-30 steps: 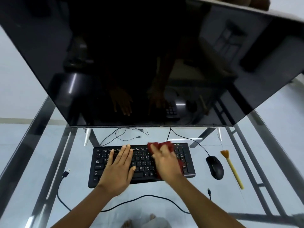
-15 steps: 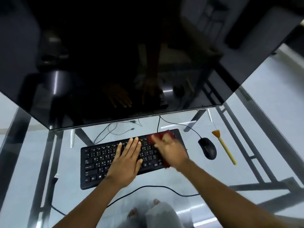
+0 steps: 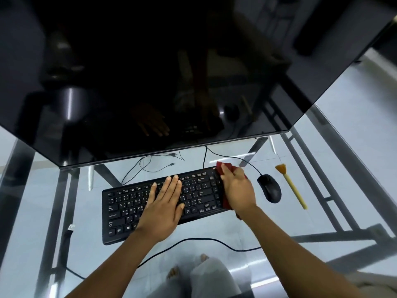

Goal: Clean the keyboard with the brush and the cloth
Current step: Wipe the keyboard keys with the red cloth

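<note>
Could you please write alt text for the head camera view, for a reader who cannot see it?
A person's right hand presses a red cloth on the right end of a black keyboard while the left hand lies flat on its keys. A mouse and brush lie to the right on the glass desk.

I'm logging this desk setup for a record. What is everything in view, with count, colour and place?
keyboard: one, black, centre of the glass table
cloth: one, dark red, over the keyboard's right end, under the right hand
mouse: one, black, right of the keyboard
brush: one, yellow handle and orange bristles, right of the mouse, untouched
monitor: one, black, screen off, behind the keyboard
cables: several, black, behind and in front of the keyboard
glass table: one, clear top on a grey metal frame
left hand: flat on the keys
right hand: pressing the cloth
</note>
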A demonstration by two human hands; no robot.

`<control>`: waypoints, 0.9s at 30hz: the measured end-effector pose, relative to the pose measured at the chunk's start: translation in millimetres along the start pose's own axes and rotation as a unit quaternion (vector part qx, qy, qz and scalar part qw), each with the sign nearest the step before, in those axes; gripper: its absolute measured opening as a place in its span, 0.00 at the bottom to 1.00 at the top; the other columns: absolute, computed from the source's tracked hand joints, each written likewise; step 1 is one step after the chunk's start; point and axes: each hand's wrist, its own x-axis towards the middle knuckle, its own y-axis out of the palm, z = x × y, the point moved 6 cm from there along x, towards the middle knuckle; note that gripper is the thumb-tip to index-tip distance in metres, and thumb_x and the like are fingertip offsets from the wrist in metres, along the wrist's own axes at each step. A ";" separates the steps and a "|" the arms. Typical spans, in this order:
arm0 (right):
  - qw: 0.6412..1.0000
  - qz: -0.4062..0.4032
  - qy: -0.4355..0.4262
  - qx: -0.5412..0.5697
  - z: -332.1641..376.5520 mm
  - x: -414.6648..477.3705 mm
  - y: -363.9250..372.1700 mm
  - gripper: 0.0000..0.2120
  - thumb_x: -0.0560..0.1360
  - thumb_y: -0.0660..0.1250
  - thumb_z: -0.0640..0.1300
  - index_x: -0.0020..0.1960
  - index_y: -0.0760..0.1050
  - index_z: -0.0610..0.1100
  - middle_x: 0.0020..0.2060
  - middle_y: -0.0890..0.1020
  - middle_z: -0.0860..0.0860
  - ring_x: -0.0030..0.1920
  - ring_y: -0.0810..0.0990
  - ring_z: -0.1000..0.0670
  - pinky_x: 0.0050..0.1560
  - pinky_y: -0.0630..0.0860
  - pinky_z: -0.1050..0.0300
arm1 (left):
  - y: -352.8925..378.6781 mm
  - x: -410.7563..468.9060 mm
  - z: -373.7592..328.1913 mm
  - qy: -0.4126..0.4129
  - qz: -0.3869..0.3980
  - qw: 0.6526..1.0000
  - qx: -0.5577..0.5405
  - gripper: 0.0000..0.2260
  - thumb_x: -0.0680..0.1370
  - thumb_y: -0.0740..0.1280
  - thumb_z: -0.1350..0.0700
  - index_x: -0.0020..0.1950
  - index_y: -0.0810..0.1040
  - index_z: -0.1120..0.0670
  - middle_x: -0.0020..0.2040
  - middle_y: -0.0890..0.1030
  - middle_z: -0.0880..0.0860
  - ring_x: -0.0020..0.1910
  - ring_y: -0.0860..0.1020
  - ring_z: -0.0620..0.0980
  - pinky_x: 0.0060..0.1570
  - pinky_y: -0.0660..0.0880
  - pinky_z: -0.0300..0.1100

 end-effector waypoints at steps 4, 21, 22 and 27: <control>0.970 0.022 -0.243 0.023 61.9 -55.3 10.4 0.23 0.77 0.65 0.47 0.71 0.67 0.52 0.48 0.76 0.46 0.39 0.79 0.49 0.42 0.79 0.54 | 1.4 -0.6 -0.6 -0.005 -0.001 1.000 0.009 0.28 0.82 0.46 0.44 0.78 0.52 0.56 0.79 0.51 0.52 0.78 0.45 0.49 0.73 0.43 0.55; 0.994 -0.044 -0.100 0.000 -16.3 -26.8 -12.0 0.18 0.75 0.70 0.45 0.65 0.76 0.50 0.41 0.77 0.45 0.29 0.75 0.46 0.31 0.81 0.51 | 3.2 -0.6 4.2 0.014 0.023 1.000 0.014 0.32 0.81 0.45 0.37 0.79 0.46 0.54 0.79 0.43 0.50 0.77 0.39 0.47 0.73 0.41 0.55; 0.995 -0.042 -0.093 -0.005 -11.0 -29.4 -5.9 0.20 0.74 0.71 0.46 0.66 0.76 0.49 0.42 0.77 0.45 0.28 0.73 0.49 0.30 0.81 0.52 | 3.4 -0.5 4.6 0.013 0.023 1.000 0.016 0.32 0.81 0.45 0.36 0.79 0.46 0.54 0.79 0.43 0.50 0.77 0.40 0.47 0.73 0.41 0.55; 0.963 -0.016 -0.270 -0.009 33.8 -32.5 5.9 0.19 0.73 0.70 0.46 0.64 0.77 0.49 0.39 0.77 0.47 0.27 0.75 0.49 0.32 0.78 0.56 | 2.9 -0.5 4.2 0.017 0.023 0.999 0.019 0.33 0.80 0.45 0.36 0.79 0.47 0.54 0.79 0.45 0.50 0.77 0.41 0.47 0.73 0.42 0.54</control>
